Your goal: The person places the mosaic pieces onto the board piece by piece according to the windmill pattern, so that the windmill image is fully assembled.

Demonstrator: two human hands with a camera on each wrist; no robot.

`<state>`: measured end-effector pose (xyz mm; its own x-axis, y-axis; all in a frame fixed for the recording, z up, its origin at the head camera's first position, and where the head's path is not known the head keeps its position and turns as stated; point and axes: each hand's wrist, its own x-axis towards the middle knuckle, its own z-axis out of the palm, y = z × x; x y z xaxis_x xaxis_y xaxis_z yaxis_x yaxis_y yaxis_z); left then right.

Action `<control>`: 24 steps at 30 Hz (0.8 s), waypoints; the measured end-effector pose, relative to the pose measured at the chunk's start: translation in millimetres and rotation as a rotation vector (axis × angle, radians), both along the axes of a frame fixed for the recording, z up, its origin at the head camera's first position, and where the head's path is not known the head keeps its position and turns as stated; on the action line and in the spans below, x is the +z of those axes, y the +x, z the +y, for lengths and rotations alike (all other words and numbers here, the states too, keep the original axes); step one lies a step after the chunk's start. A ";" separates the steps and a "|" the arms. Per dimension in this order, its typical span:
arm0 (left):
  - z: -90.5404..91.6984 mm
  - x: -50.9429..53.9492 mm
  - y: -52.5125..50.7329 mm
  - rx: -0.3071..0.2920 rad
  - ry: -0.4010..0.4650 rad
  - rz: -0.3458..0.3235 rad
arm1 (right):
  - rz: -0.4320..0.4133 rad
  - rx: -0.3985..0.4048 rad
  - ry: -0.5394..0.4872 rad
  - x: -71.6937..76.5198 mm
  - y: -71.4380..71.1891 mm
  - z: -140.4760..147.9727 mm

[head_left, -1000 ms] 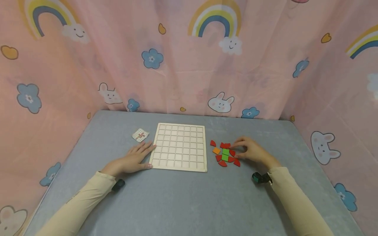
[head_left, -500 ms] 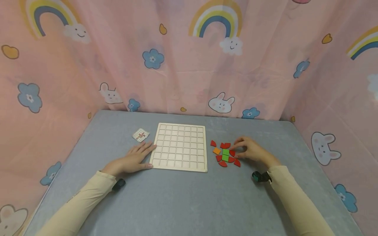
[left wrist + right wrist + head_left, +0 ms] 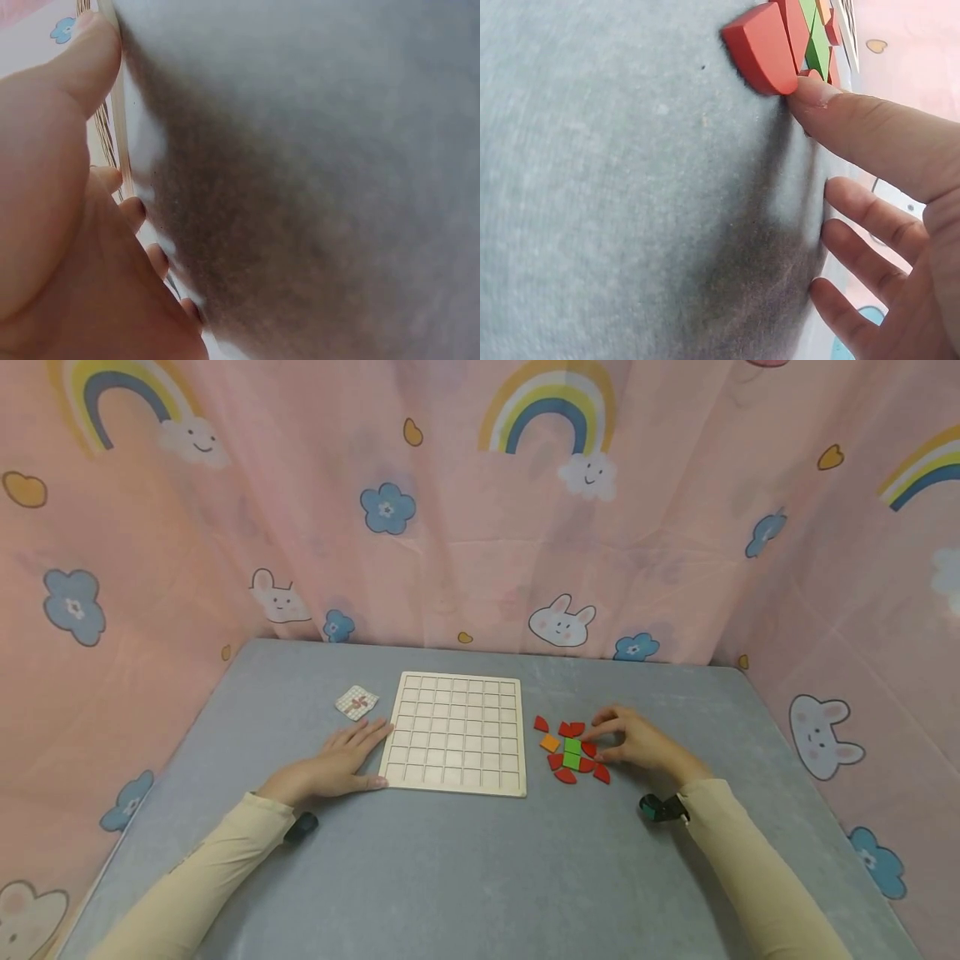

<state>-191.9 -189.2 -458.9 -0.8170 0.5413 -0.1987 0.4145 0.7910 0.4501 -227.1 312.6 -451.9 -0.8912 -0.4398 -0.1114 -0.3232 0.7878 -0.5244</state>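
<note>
"How's the right hand (image 3: pixel 639 745)?"
"Thumb and index apart, beside the red quarter-circle tiles (image 3: pixel 602 774) on its left; whether touching, I can't tell."
"The left hand (image 3: pixel 335 767)?"
"Spread, at the gridded board (image 3: pixel 457 735) to its right, mostly hidden in the wrist view."

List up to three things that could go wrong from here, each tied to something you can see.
1. The red pieces lie crowded around the green squares, so the right hand could knock neighbours while picking one up.
2. The left hand rests at the board's left edge; a push might slide it.
3. The card lies loose just beyond that hand and could get brushed aside.
</note>
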 end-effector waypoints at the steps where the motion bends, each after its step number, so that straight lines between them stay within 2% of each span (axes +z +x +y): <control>1: -0.1 0.0 -0.1 0.001 -0.001 -0.001 | -0.002 0.000 -0.001 0.2 -0.1 -0.3; 10: -1.2 -0.6 -1.2 0.000 -0.001 -0.003 | -0.008 0.028 0.009 1.6 -1.4 0.2; 15: -1.2 -1.1 -1.6 0.002 0.005 0.004 | -0.006 -0.010 0.004 0.3 -2.1 0.8; 24: 0.8 1.5 -1.0 0.011 -0.031 0.001 | 0.056 -0.048 -0.045 -0.4 -1.3 -1.2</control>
<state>-192.8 -188.5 -457.4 -0.8230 0.5260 -0.2146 0.4062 0.8089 0.4250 -228.5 311.3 -452.3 -0.9155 -0.4001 -0.0422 -0.3155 0.7791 -0.5418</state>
